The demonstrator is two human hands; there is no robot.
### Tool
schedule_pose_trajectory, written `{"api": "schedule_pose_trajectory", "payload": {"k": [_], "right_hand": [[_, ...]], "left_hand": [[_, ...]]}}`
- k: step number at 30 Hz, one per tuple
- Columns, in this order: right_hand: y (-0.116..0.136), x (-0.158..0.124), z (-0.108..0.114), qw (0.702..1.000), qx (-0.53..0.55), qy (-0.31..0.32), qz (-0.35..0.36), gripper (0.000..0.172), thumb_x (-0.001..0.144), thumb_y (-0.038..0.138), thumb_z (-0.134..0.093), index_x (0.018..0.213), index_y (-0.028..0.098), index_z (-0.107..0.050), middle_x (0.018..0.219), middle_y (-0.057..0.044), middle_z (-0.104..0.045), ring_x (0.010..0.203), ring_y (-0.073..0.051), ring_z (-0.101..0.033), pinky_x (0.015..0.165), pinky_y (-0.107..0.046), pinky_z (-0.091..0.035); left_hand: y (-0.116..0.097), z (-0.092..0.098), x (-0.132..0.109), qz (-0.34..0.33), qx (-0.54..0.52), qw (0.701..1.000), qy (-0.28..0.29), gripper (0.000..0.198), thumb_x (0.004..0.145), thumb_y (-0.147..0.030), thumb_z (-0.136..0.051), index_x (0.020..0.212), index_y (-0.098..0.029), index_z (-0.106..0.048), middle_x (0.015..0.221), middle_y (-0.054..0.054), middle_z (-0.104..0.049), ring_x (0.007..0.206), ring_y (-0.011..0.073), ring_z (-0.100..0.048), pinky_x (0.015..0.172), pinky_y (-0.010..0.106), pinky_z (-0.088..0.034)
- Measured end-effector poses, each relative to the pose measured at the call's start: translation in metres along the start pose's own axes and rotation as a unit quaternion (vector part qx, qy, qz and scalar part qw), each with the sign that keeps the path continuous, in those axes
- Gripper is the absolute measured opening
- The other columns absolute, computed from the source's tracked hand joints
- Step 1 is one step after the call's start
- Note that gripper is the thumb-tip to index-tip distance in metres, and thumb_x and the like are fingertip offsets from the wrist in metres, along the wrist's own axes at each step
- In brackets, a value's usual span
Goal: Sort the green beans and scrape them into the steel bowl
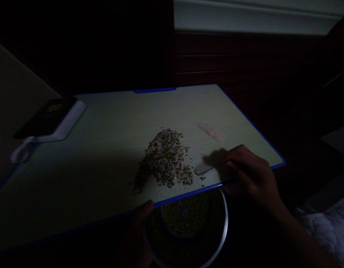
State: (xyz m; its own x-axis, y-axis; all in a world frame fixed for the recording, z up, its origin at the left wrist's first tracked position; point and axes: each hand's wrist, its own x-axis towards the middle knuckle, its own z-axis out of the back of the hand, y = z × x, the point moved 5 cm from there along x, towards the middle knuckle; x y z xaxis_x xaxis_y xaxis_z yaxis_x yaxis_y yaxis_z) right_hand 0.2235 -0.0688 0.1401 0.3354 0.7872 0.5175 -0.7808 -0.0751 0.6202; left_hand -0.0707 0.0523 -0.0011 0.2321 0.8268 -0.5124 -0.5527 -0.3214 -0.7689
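Note:
On a pale board with a blue rim lies a spread pile of small green beans and pale grains. My right hand grips a flat pale tool, its tip on the board just right of the pile. A thin streak of pale grains lies further back. Below the board's near edge is a round metal bowl with green beans in it. My left hand is by the bowl's left side, its thumb at the board's near edge; its other fingers are lost in the dark.
A dark-topped device with white sides and a looped strap sits at the board's left end. Dark wooden panels stand behind the board. Light patterned fabric lies at the lower right. The scene is very dim.

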Motion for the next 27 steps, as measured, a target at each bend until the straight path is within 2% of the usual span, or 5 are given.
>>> {"api": "schedule_pose_trajectory", "payload": {"k": [8,14,18,20,27], "right_hand": [[0.003,-0.004,-0.003,1.0,-0.017,0.0,-0.016,0.013,0.097,0.012,-0.054,0.102,0.019,-0.064,0.089,-0.002,-0.062,0.084,-0.015,-0.056,0.071,-0.03,-0.043],[0.004,-0.013,0.0,1.0,-0.012,0.0,-0.021,0.012,0.098,0.013,-0.053,0.1,0.02,-0.063,0.088,-0.001,-0.061,0.083,-0.014,-0.056,0.07,-0.03,-0.043],[0.006,-0.012,-0.002,1.0,-0.002,0.002,-0.017,0.012,0.097,0.013,-0.054,0.101,0.02,-0.063,0.089,-0.001,-0.062,0.084,-0.014,-0.057,0.071,-0.03,-0.043],[0.006,-0.011,-0.003,1.0,0.0,0.004,-0.019,0.012,0.097,0.013,-0.055,0.101,0.02,-0.063,0.09,-0.002,-0.062,0.085,-0.014,-0.057,0.071,-0.03,-0.044],[0.008,-0.008,-0.005,1.0,0.01,0.008,0.007,0.014,0.096,0.011,-0.054,0.102,0.02,-0.063,0.09,-0.002,-0.063,0.086,-0.015,-0.057,0.072,-0.031,-0.045]], "left_hand": [[-0.024,-0.004,-0.017,0.002,-0.016,1.0,-0.001,0.06,0.078,-0.052,-0.051,0.128,-0.019,-0.049,0.148,0.017,-0.052,0.138,0.0367,-0.047,0.117,0.055,-0.034],[-0.016,-0.005,-0.007,0.016,0.002,1.0,0.009,0.075,0.062,-0.06,-0.059,0.124,-0.018,-0.051,0.144,0.02,-0.055,0.139,0.0408,-0.044,0.117,0.057,-0.033],[-0.027,-0.004,-0.014,0.0,-0.009,1.0,-0.003,0.066,0.071,-0.055,-0.056,0.125,-0.018,-0.051,0.147,0.019,-0.052,0.139,0.0372,-0.045,0.12,0.054,-0.028],[-0.03,-0.005,-0.016,0.007,-0.042,0.999,0.007,0.065,0.074,-0.055,-0.054,0.129,-0.019,-0.049,0.151,0.018,-0.049,0.135,0.0354,-0.05,0.115,0.054,-0.037],[-0.018,-0.003,-0.005,0.015,-0.007,1.0,0.015,0.076,0.061,-0.058,-0.065,0.124,-0.018,-0.054,0.143,0.018,-0.057,0.137,0.0376,-0.048,0.117,0.052,-0.035]]}}
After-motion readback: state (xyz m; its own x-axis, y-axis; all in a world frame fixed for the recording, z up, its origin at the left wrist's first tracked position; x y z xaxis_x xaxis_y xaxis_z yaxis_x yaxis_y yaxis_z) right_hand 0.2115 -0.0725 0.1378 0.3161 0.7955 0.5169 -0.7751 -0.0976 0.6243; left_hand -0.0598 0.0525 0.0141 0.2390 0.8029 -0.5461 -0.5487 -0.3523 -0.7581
